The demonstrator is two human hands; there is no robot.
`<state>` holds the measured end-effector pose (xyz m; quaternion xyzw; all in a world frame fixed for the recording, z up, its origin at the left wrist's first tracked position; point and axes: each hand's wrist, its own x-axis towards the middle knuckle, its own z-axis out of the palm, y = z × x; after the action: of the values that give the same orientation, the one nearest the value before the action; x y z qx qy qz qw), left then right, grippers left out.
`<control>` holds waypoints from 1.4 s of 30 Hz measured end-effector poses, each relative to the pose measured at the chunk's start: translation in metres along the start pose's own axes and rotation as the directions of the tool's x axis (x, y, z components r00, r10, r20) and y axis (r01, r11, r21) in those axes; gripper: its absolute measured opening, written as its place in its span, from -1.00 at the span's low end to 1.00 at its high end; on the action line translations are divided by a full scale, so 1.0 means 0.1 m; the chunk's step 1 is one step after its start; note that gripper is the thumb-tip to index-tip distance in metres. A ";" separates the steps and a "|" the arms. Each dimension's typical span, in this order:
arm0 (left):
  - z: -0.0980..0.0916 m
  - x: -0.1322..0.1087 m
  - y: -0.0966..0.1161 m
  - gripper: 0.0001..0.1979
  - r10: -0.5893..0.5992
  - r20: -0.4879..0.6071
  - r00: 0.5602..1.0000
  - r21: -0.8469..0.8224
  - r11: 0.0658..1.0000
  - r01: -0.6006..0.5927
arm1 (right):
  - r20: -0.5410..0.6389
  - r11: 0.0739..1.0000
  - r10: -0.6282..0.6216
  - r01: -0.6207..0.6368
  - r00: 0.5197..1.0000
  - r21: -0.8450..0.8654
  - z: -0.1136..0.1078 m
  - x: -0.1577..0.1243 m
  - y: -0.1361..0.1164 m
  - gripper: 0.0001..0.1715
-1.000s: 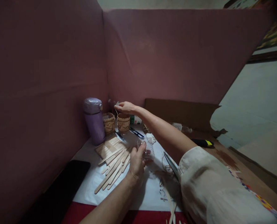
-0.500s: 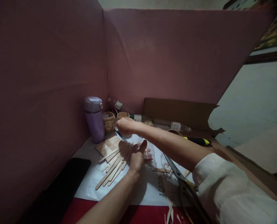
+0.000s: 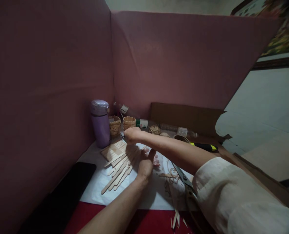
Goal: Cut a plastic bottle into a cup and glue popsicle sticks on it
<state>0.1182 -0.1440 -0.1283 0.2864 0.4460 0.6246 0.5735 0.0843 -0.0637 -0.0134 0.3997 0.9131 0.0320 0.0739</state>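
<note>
Reaching in from the right, the right hand (image 3: pixel 132 135) now sits low at the far end of the wooden sticks (image 3: pixel 120 161). A second ago it was up at the back, above the woven cups (image 3: pixel 129 123), and half a second ago it was already dropping toward the surface. Its fingers are curled down and bunched together with the knuckles toward me. I cannot tell whether they pinch a stick or anything else, since the tips are hidden underneath. The left hand (image 3: pixel 145 164) has barely shifted. It rests on the white paper (image 3: pixel 95 185) just right of the stick pile, its fingers closed round a small clear container (image 3: pixel 156 160) with something reddish in it, of which only a sliver now peeks past the thumb. The sticks lie fanned out flat on the paper between the purple flask (image 3: pixel 100 123) and that left hand, and none of them looks lifted. By my reading, attention has moved from the cups in the back row down to the sticks, while the container is kept steady in hand. Scissors (image 3: pixel 183 177) lie open on the paper under the right forearm, and a black-and-yellow knife (image 3: pixel 204 147) rests farther right, well apart from both hands.
</note>
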 end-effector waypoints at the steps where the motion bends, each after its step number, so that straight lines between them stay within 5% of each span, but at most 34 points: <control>1: 0.00 0.00 0.01 -0.48 0.021 0.003 1.000 0.022 1.000 -0.021 | -0.012 1.000 0.017 -0.017 1.000 -0.018 -0.07 -0.06 0.00 -0.63; 7: -0.01 -0.03 0.18 -0.47 0.108 -0.005 0.994 0.232 0.967 -0.104 | -0.194 0.984 0.151 -0.166 0.969 -0.064 -0.46 -0.88 0.11 -0.73; 9: -0.03 -0.07 0.25 -0.42 0.249 0.007 0.968 0.367 0.900 -0.234 | -0.370 0.963 0.266 -0.261 0.890 0.064 -0.39 -1.26 0.18 -0.74; 14: -0.04 -0.16 0.37 -0.35 0.443 0.110 0.890 0.787 0.509 -0.350 | -0.448 0.821 0.481 -0.207 0.753 0.533 0.25 -1.95 0.33 -0.84; 17: -0.03 -0.16 0.39 -0.36 0.386 0.175 0.906 0.917 0.270 -0.292 | -0.430 0.708 0.532 -0.105 0.730 0.698 0.67 -2.10 0.34 -0.84; 20: -0.04 -0.13 0.40 -0.38 0.365 0.174 0.914 0.960 0.144 -0.240 | -0.465 0.636 0.578 -0.013 0.670 0.771 0.93 -2.16 0.30 -0.78; 22: -0.04 -0.12 0.42 -0.37 0.464 0.199 0.863 0.951 0.123 -0.285 | -0.501 0.638 0.581 0.024 0.641 0.770 1.02 -2.21 0.26 -0.74; 24: -0.03 -0.16 0.45 -0.42 0.601 0.260 0.756 0.887 0.161 -0.434 | -0.537 0.674 0.559 0.031 0.631 0.738 1.06 -2.27 0.23 -0.70; 26: 0.02 -0.23 0.48 -0.50 0.670 0.310 0.675 0.716 0.302 -0.629 | -0.566 0.702 0.537 0.041 0.626 0.711 1.06 -2.34 0.20 -0.67; 28: 0.08 -0.34 0.49 -0.51 0.567 0.363 0.740 0.460 0.582 -0.671 | -0.575 0.685 0.515 0.099 0.635 0.722 1.05 -2.38 0.18 -0.68; 31: 0.16 -0.49 0.46 -0.56 0.297 0.466 0.834 0.170 0.894 -0.414 | -0.520 0.537 0.482 0.232 0.705 0.811 1.06 -2.37 0.16 -0.69; 34: 0.19 -0.54 0.44 -0.56 0.207 0.489 0.847 0.052 0.963 -0.265 | -0.390 0.328 0.504 0.247 0.771 0.912 1.13 -2.30 0.18 -0.66; 37: 0.17 -0.52 0.44 -0.53 0.164 0.475 0.864 0.023 0.980 -0.199 | -0.286 0.222 0.482 0.201 0.828 0.954 1.20 -2.22 0.23 -0.58; 40: 0.17 -0.52 0.41 -0.50 0.159 0.452 0.878 0.006 0.983 -0.181 | -0.238 0.213 0.460 0.154 0.855 0.965 1.22 -2.21 0.24 -0.59; 42: 0.18 -0.52 0.37 -0.49 0.187 0.426 0.885 -0.014 0.980 -0.200 | -0.265 0.298 0.500 0.123 0.824 0.947 1.19 -2.22 0.22 -0.62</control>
<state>0.1261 -0.1881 -0.0792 0.4673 0.2887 0.5944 0.5874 0.2685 -0.2122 -0.1038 0.4511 0.6822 -0.3878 -0.4250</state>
